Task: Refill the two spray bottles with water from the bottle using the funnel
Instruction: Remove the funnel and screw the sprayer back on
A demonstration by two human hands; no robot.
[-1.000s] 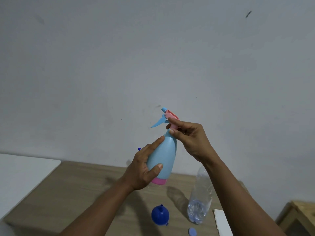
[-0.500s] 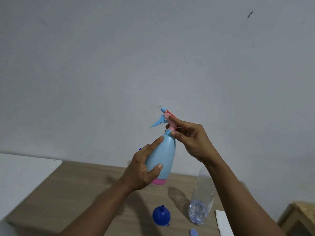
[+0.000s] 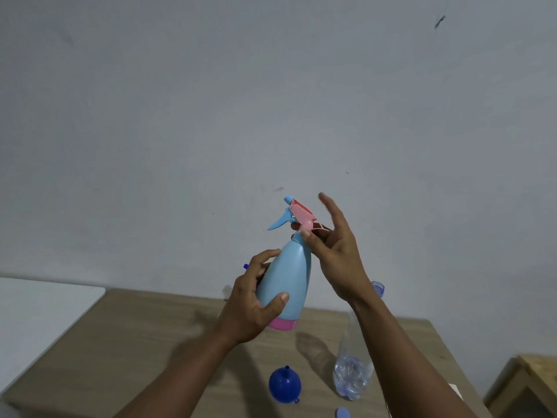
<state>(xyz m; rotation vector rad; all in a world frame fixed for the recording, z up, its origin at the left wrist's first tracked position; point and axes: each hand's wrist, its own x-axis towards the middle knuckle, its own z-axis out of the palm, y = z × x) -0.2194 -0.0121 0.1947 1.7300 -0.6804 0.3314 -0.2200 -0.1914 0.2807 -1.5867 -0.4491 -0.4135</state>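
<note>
I hold a light blue spray bottle [image 3: 286,285] with a pink base in the air above the wooden table [image 3: 150,342]. My left hand [image 3: 250,309] grips its body from the left. My right hand [image 3: 334,251] pinches the neck under the pink spray head [image 3: 301,215] with thumb and lower fingers, while its upper fingers point up. A blue funnel [image 3: 284,386] lies mouth down on the table. Beside it stands a clear water bottle [image 3: 352,375], uncapped, with a little water. A dark blue tip [image 3: 245,266] shows behind my left hand; the rest is hidden.
A blue cap [image 3: 342,413] lies at the table's near edge. A white surface [image 3: 45,312] adjoins the table on the left. A wooden stool [image 3: 527,381] stands at the right, with a white sheet [image 3: 455,396] near it. A grey wall is behind.
My right hand's upper fingers have lifted off the pink spray head and straightened upward, uncovering it. My left hand's fingers have shifted slightly on the bottle's body.
</note>
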